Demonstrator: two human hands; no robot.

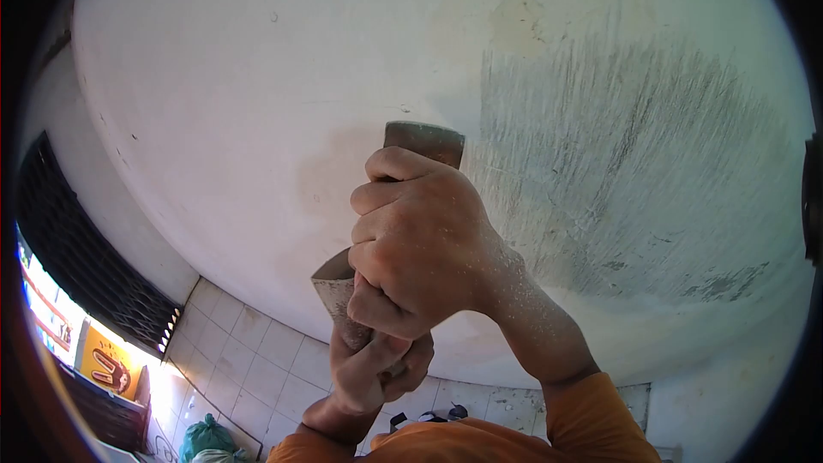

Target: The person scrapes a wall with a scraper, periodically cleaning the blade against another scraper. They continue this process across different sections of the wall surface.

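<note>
My right hand (424, 240), dusted with white powder, is closed in a fist round a tool whose wide, flat metal blade (424, 142) sticks out above the knuckles, against the white wall (214, 120). The tool's handle is hidden in the fist. Below it, my left hand (373, 373) is closed on a dusty scraper (336, 291) with a broad, flared end pointing up and left. The two hands are close together. To the right of the blade, the wall has a large grey, streaked patch (600, 146).
A tiled floor (249, 347) runs along the wall's foot. At the lower left are a green bag (206, 439), a yellow sign (107, 364) and a dark slatted shutter (86, 249). Small dark objects (441, 414) lie near my body.
</note>
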